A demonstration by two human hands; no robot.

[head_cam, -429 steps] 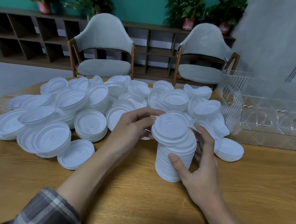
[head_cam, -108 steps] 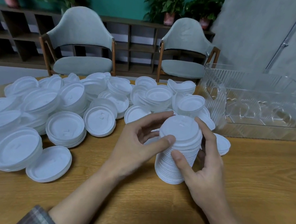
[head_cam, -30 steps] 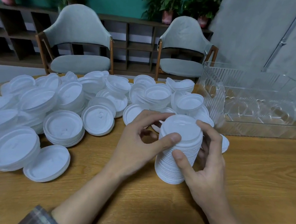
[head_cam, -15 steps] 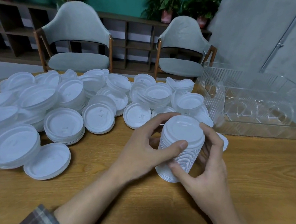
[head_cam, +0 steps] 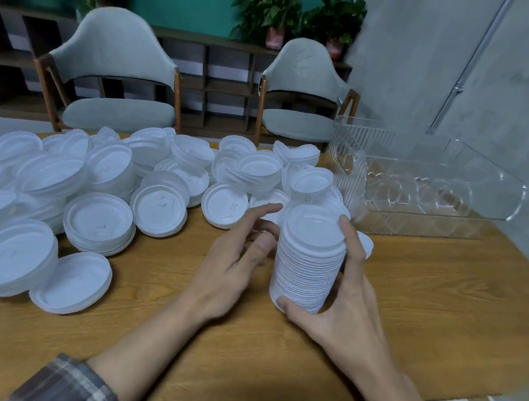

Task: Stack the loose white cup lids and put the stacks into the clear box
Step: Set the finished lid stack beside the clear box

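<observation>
**Q:** Where is the tall stack of lids [head_cam: 307, 262], and what holds it?
**A:** It stands on the wooden table [head_cam: 445, 315] with its long axis upright. The right hand [head_cam: 339, 312] grips it, thumb curled at its base on the near side and fingers up its right flank to the top rim. Whether the base rests on the table or sits just clear of it cannot be told.

**Q:** And the left hand [head_cam: 232, 264]?
**A:** It is just left of the stack, fingers straight and spread, wrapped round nothing. Its outline is blurred, so whether the thumb touches the stack's side is uncertain.

**Q:** Which relation governs the coming move?
**A:** The clear box [head_cam: 430, 192] stands beyond and to the right of the stack, on the gripping hand's side, so the right hand is the nearer. Its top is open, so the transfer is judged to be a lift up and over the near wall.

**Q:** Materials?
**A:** The lids are thin white moulded plastic, round and rimmed, and nested so their edges show as fine ridges. Loose lids [head_cam: 96, 222] lie heaped left of and behind the stack. The box is transparent and rigid, with ribbed walls.
</observation>
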